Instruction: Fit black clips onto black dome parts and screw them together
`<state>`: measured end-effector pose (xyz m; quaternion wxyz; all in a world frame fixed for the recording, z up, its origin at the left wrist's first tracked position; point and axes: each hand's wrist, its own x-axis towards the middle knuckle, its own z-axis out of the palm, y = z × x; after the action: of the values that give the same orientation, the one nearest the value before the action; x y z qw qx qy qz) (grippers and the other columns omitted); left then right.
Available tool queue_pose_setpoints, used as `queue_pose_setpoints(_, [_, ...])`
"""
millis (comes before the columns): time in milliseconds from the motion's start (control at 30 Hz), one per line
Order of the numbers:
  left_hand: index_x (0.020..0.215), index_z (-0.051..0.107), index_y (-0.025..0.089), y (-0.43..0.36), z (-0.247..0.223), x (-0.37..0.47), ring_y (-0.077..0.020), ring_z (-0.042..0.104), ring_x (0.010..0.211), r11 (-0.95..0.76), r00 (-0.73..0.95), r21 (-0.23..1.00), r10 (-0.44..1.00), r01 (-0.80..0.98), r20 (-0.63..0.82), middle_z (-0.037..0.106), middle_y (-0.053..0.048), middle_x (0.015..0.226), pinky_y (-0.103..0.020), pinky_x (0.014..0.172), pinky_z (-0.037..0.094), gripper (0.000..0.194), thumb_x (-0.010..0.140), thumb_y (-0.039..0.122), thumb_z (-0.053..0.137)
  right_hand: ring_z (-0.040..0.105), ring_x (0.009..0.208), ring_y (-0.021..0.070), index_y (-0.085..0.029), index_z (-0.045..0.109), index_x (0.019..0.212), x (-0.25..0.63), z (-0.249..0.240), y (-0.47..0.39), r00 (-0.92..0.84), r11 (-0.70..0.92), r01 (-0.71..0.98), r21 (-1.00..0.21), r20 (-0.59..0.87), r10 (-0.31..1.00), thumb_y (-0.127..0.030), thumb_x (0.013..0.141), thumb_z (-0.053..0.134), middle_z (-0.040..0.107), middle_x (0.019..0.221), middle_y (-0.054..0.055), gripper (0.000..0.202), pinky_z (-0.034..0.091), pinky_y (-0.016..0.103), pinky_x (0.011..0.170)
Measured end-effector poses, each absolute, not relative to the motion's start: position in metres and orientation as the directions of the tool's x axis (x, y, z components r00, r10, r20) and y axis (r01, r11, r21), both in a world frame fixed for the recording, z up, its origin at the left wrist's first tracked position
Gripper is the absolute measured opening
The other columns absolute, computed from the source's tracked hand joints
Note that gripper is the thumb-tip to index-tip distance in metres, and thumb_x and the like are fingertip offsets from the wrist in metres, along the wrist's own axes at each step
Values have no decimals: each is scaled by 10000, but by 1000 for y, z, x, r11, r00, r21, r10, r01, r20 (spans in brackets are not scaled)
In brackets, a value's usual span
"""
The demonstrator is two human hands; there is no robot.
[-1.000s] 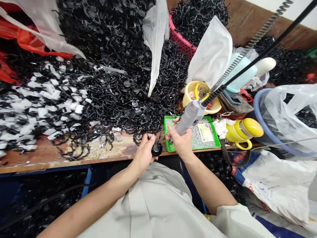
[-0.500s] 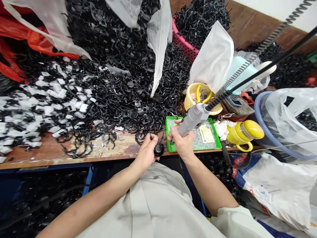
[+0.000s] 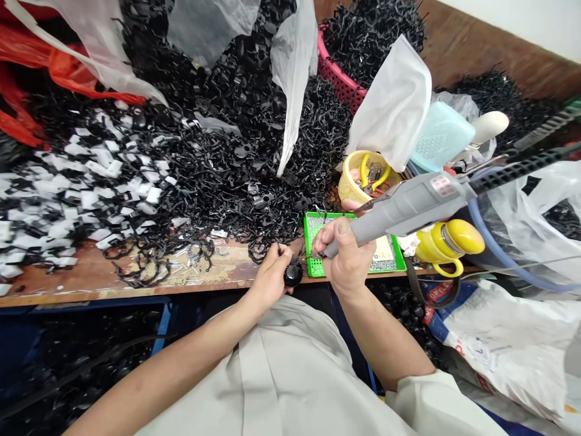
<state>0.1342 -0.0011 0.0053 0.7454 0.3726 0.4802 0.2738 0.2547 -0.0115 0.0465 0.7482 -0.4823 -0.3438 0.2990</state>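
Note:
Near the bench's front edge, my left hand (image 3: 272,274) is closed on a round black plastic part (image 3: 293,274), with its glossy domed face showing. My right hand (image 3: 347,257) wraps around a grey electric screwdriver (image 3: 403,206), which lies nearly level with its tip pointing left toward the round part. The tip seems a little apart from the part. Beneath my right hand sits a green tray (image 3: 310,242) of small metal screws with a paper label. A black coiled cord runs from the screwdriver's back end to the upper right.
Heaped black plastic parts (image 3: 236,151) cover the bench (image 3: 231,266) behind my hands, with white-padded pieces (image 3: 100,181) at left. To the right stand a yellow basket (image 3: 351,175) with pliers, a yellow bottle (image 3: 440,242) and a blue-rimmed tub (image 3: 485,212).
My right hand has turned the screwdriver from a steep slant to nearly level, its tip now toward the round part. My left hand has barely moved.

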Motion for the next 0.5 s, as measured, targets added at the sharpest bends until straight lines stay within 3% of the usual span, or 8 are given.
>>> queue_pose_setpoints(333, [816, 487, 247, -2, -1, 130, -109, 437, 417, 536, 387, 844, 771, 36, -506, 459, 52, 581, -161, 292, 294, 151, 814, 389, 539, 488, 363, 83, -225, 454, 986, 242, 27, 0, 486, 270, -199, -942, 145, 862, -417, 802, 675, 524, 528, -99, 347, 431, 224, 396])
queue_pose_setpoints(500, [802, 511, 241, -5, 1, 129, -99, 426, 399, 525, 385, 851, 788, -13, -480, 490, 51, 580, -165, 295, 295, 151, 794, 373, 585, 498, 375, 80, -225, 486, 1071, 251, 33, -4, 470, 274, -211, -938, 149, 870, -381, 814, 679, 525, 535, -105, 358, 431, 213, 392])
